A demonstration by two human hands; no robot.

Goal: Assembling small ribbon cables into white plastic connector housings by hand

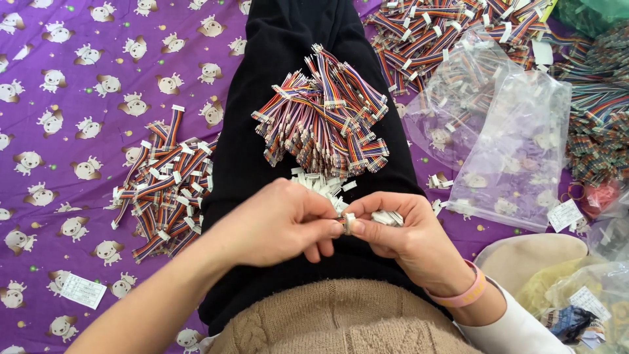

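Fingers of your left hand and right hand pinch one small white connector between them, over your lap. Beyond your fingertips lies a bundle of rainbow cables, seemingly done; loose white connectors just behind your fingers seem left to do.

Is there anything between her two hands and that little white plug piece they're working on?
Nothing visible: the left hand and right hand already pinch the small connector between their fingertips, above the black-clad lap.
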